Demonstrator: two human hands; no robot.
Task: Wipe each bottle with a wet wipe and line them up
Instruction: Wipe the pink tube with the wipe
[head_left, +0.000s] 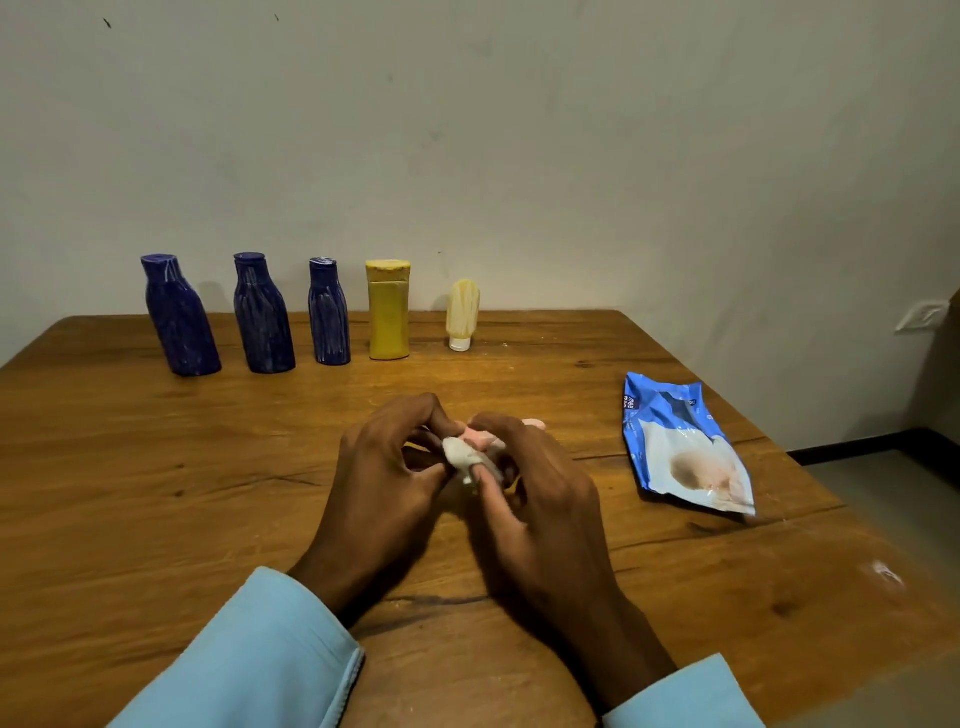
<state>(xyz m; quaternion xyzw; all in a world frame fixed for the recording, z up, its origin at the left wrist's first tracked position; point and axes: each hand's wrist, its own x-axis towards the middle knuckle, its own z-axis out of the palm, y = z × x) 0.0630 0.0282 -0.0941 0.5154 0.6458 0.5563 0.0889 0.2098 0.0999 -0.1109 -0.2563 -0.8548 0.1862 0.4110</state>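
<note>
Along the far edge of the wooden table (156, 493) stand three dark blue bottles (179, 315) (262, 313) (328, 312), a yellow bottle (388, 309) and a small cream tube (462, 313) set on its white cap, all in one row. At mid-table both hands meet over a small pink bottle (483, 436), mostly hidden by fingers. My left hand (387, 478) pinches a crumpled whitish wet wipe (460, 453) against it. My right hand (540, 493) curls round the pink bottle.
A blue wet wipe packet (680, 447) lies flat on the table to the right of my hands. The wall rises right behind the bottle row. The table's right edge drops to a grey floor (883, 493). Light blue sleeves cover both forearms.
</note>
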